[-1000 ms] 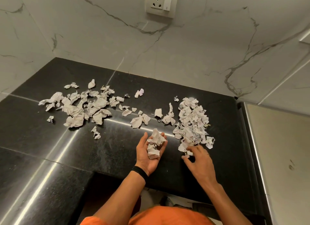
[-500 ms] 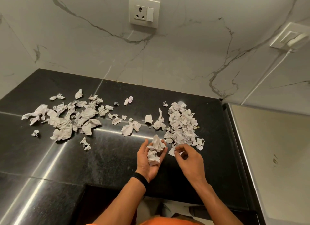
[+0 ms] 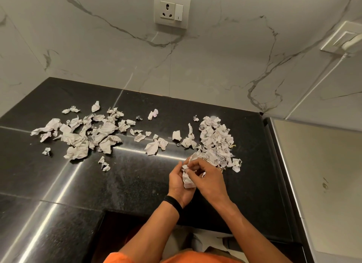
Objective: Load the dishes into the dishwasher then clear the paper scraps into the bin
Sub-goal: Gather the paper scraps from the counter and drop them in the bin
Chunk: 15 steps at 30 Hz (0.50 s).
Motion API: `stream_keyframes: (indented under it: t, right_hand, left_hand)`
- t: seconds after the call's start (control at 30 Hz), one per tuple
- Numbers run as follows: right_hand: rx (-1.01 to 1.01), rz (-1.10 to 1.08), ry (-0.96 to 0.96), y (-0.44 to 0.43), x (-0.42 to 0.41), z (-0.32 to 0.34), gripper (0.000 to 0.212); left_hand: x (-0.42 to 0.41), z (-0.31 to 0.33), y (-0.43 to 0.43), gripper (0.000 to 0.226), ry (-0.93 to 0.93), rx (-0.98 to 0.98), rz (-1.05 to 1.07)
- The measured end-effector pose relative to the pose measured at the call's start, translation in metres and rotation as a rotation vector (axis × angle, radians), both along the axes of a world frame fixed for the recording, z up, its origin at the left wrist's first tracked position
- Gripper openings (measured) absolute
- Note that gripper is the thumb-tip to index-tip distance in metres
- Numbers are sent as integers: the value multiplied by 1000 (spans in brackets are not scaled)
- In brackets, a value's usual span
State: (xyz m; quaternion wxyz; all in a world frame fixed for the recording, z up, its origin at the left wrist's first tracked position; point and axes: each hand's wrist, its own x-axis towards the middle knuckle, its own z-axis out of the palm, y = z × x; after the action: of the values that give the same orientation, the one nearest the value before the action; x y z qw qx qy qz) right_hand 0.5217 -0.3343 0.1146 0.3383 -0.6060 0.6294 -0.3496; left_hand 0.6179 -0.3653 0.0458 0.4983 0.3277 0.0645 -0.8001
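Gathering stage of the clearing task. The paper scraps (image 3: 84, 133) lie across the black worktop (image 3: 137, 184) in two groups: a loose scatter at the left and a dense heap (image 3: 217, 143) at the right, with a few strays between them. The left hand (image 3: 177, 181), with a dark wristband (image 3: 173, 202) at its wrist, is turned palm up just in front of the heap. Its fingers are curled into a cup round a wad (image 3: 187, 182) of collected pieces, so it serves as a holder close to the supply and each transfer is short. The right hand (image 3: 207, 176) arches over the cup from the right, knuckles up. Its bent fingertips pinch the top of the wad, apparently packing it down so nothing spills; whether a fresh scrap sits under them cannot be told. Both forearms converge from the lower edge and the two hands touch over the wad. Neither bin nor dishwasher is in view. Most of the paper is uncollected, so the task is judged far from complete.
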Motion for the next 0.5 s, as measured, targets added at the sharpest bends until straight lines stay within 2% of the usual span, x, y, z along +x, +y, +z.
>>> stream_keyframes:
  t: [0.2, 0.33, 0.5]
  right_hand:
    - [-52, 49, -10, 1, -3, 0, 13]
    - [-111, -93, -106, -6, -23, 6, 17]
    - [32, -200, 30, -12, -65, -13, 17]
  left_hand:
    - [5, -9, -5, 59, 41, 4, -7]
    - [6, -4, -4, 41, 35, 49, 49]
    - [9, 0, -1, 48, 57, 44, 69]
